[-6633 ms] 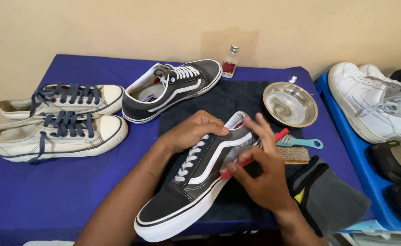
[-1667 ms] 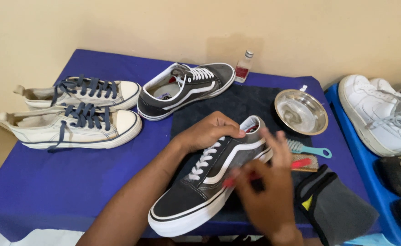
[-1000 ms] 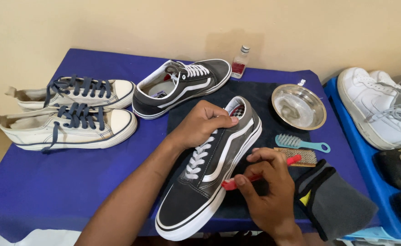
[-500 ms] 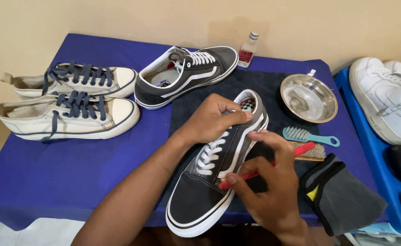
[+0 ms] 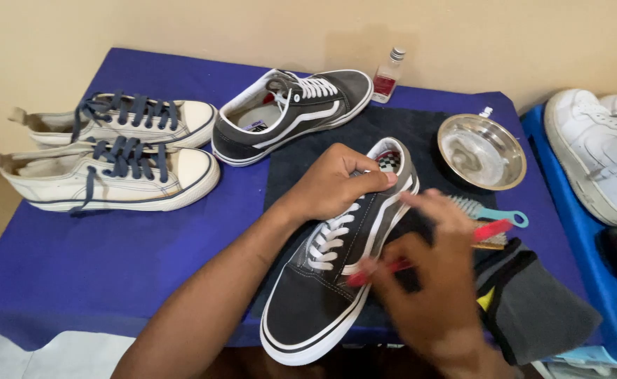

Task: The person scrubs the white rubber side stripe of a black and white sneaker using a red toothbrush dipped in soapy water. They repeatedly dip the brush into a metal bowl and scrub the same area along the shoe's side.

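Black low-top sneaker [image 5: 336, 274] with white laces lies on a dark mat [image 5: 392, 133] at the table's [image 5: 112, 260] front edge, toe toward the wearer. Left hand [image 5: 333, 184] clamps its collar, fingers curled tight. Right hand [image 5: 431, 281], blurred, fingers closed around a red toothbrush [image 5: 487, 230] set against the shoe's side stripe. Judgement: side-panel scrubbing is in hand; the next stroke calls for a firm hold. Metal bowl [image 5: 482, 151], teal brush [image 5: 487, 210] and small bottle [image 5: 388, 75] stand beyond.

Left hand [image 5: 336, 184] curled, gripping, palm down; right hand [image 5: 431, 281] closed, blurred.
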